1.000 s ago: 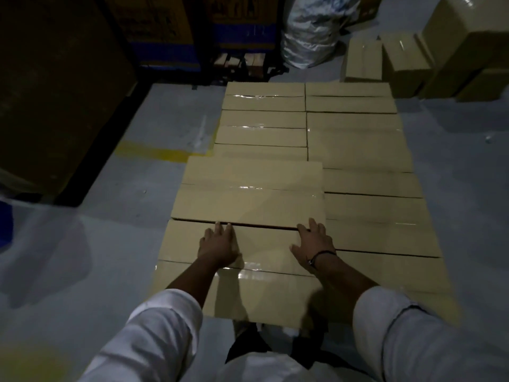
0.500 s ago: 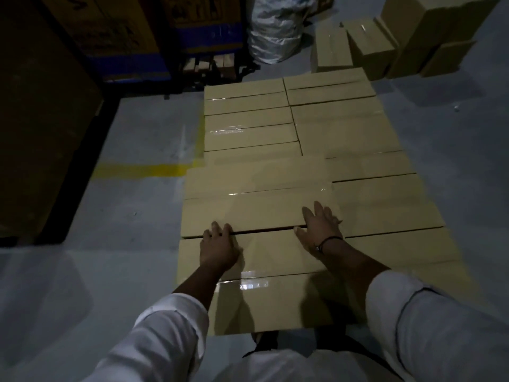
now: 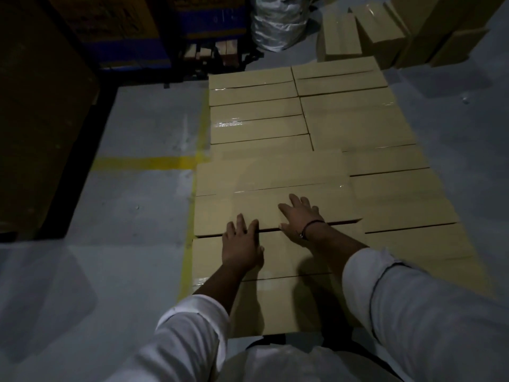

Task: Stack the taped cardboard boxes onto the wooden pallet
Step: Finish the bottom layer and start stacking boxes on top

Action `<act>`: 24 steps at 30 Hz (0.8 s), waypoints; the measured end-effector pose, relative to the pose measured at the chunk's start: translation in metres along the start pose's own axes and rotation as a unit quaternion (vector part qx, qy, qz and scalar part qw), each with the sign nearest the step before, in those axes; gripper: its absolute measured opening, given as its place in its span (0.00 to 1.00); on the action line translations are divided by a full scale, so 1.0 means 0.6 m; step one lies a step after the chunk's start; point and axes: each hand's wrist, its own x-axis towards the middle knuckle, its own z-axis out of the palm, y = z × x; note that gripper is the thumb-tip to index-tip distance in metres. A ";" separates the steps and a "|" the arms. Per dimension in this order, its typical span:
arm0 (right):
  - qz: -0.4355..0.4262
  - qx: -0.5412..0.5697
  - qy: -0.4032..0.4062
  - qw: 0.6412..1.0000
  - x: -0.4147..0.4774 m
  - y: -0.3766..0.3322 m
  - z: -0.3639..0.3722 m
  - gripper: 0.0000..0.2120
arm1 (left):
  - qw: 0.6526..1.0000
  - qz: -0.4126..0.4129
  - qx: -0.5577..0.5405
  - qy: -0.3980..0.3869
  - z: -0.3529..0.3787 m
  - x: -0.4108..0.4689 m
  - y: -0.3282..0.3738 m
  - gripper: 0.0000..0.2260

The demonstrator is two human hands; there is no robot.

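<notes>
A flat layer of taped cardboard boxes (image 3: 344, 128) covers the pallet, which is hidden beneath them. One box (image 3: 264, 188) lies on top of that layer at the near left, its near edge raised above the box below. My left hand (image 3: 242, 244) lies flat with its fingertips against that near edge. My right hand (image 3: 300, 216), a dark band on its wrist, rests palm down on the top box's lid near the same edge. Neither hand grips anything.
More cardboard boxes (image 3: 369, 31) are piled at the far right. A silver wrapped bundle (image 3: 278, 23) stands behind the stack. Dark crates and racking (image 3: 41, 106) line the left. A yellow floor line (image 3: 148, 162) crosses the grey floor on the left.
The top box has slid a little away from me and to the right. My right hand moved farther onto its lid, and my view turned to the left.
</notes>
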 end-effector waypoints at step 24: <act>0.252 0.216 0.063 0.941 -0.075 0.181 0.035 0.42 | 0.971 -0.159 -0.171 0.049 -0.011 0.002 -0.147 0.37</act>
